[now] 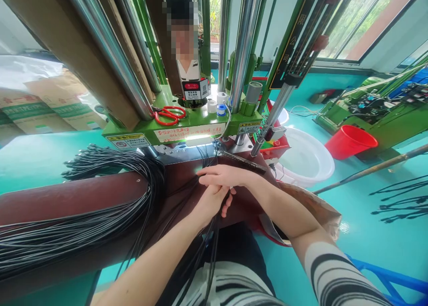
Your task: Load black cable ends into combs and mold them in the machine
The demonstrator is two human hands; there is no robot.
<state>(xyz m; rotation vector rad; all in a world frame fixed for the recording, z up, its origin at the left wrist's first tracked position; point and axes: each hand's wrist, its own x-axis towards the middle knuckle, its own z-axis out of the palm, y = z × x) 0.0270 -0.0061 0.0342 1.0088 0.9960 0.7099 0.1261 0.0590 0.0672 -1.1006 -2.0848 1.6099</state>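
My left hand (211,202) and my right hand (223,175) meet in front of a green press machine (187,125), over a dark red-brown work surface (83,199). The left hand's fingers are curled round a few thin black cables (209,239) that hang down toward my lap. My right hand lies over the left, fingers pressed together on the same cables. More of these cables run up from the hands into the machine's opening (205,156). A thick bundle of black cables (67,234) drapes across the surface to the left.
Red-handled scissors (169,114) and small tape rolls (217,106) lie on the machine's ledge. Right of the machine are a white basin (309,161), a red bucket (349,141) and another green machine (377,109) on the teal floor. Cardboard boxes (43,105) stand at left. A person stands behind the machine.
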